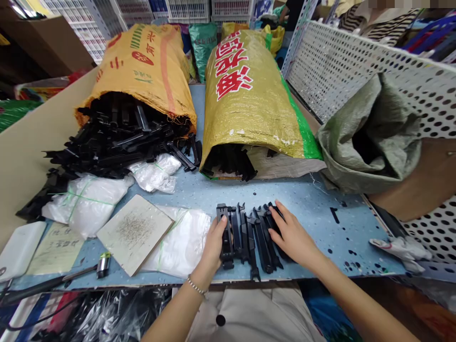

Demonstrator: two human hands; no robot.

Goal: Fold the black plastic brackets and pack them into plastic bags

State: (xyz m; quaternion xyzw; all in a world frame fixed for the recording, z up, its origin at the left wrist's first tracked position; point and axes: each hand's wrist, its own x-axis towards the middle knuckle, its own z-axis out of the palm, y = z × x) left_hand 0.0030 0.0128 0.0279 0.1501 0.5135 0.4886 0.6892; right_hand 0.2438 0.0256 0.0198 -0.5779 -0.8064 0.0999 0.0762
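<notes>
A row of long, narrow black plastic parts (262,240) lies side by side near the front edge of the blue tabletop. At the row's left end, my left hand (213,243) grips the outermost part, thumb on top; its other fingers are mostly hidden. My right hand (294,235) rests against the right end of the row with its fingers apart, touching the last parts. To the left of my left hand are a stack of clear plastic bags (185,232) and a square white board (135,232) with dark specks in its middle.
An orange woven sack (142,71) spills a heap of black parts (107,142) at the left. A yellow-green sack (252,104) with more parts stands behind the row. At right are a grey-green sack (370,137) and a perforated white panel (356,61). A screwdriver-like tool (53,283) lies front left.
</notes>
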